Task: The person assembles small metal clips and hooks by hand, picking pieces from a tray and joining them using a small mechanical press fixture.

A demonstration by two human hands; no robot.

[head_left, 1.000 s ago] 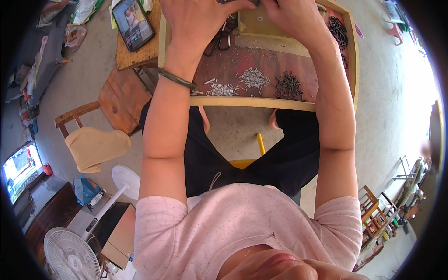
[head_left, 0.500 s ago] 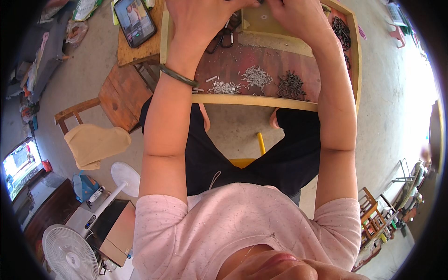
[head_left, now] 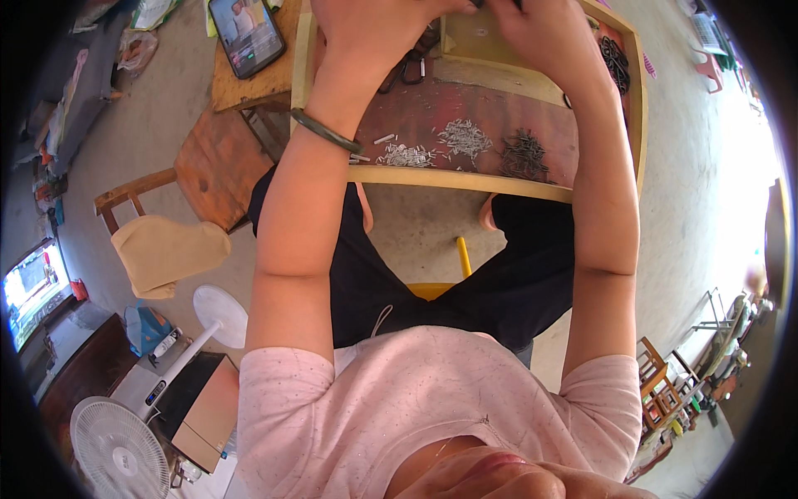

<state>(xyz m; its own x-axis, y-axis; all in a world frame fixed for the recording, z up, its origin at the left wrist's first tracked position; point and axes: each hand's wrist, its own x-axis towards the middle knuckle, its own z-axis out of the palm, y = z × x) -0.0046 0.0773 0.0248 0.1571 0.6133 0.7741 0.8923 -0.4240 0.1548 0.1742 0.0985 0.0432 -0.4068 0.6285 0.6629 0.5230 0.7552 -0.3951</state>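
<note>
My left hand [head_left: 374, 33], with a dark bangle on its wrist, and my right hand [head_left: 540, 37] come close together over the far part of a shallow wooden tray [head_left: 465, 180]. Their fingers are bent, and the upper picture edge cuts off the tips. A sliver of a dark thing [head_left: 477, 3] shows between them, too small to name. Below my left hand lie black carabiners [head_left: 411, 68]. Near the tray's front rim are small silver pins [head_left: 464, 138], more silver pins [head_left: 406, 155] and dark pins [head_left: 524, 155]. Black metal pieces [head_left: 613, 65] are heaped at the right side.
A phone [head_left: 247, 35] with a lit screen lies on a wooden stand [head_left: 249, 93] left of the tray. Further left is a wooden chair [head_left: 220, 166] with a beige cloth [head_left: 170, 254]. A white fan [head_left: 120, 445] stands at lower left. Wooden frames [head_left: 661, 382] are at lower right.
The tray and phone sit slightly further right and higher in the picture. Both hands have shifted a little the same way, still close together at the upper edge.
</note>
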